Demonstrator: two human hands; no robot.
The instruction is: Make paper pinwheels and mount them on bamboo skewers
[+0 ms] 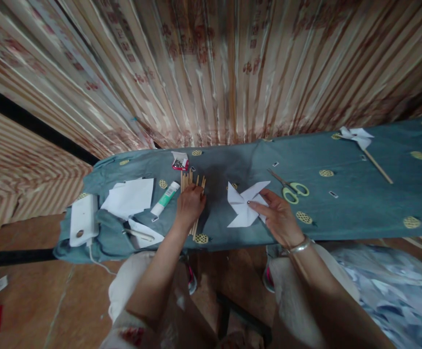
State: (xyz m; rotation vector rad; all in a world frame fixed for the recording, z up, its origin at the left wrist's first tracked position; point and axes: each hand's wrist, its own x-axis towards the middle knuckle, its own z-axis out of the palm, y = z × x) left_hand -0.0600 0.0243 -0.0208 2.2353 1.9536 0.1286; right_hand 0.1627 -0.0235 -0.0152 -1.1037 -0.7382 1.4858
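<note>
A folded white paper pinwheel (245, 206) lies on the teal cloth of a long narrow table (360, 208). My right hand (278, 218) pinches its centre, thumb and forefinger pressed on the middle fold, with a silver bangle at the wrist. To the left, my left hand (189, 206) rests with curled fingers on a bunch of thin wooden sticks (192, 186); I cannot tell if it grips one. Green-handled scissors (291, 188) lie just right of the pinwheel.
A glue tube (165, 198), white paper sheets (131, 198), a white power strip (83, 219) and a small box of pins (180, 162) sit at the left end. A finished pinwheel on a stick (360, 140) lies far right. A pleated curtain hangs behind.
</note>
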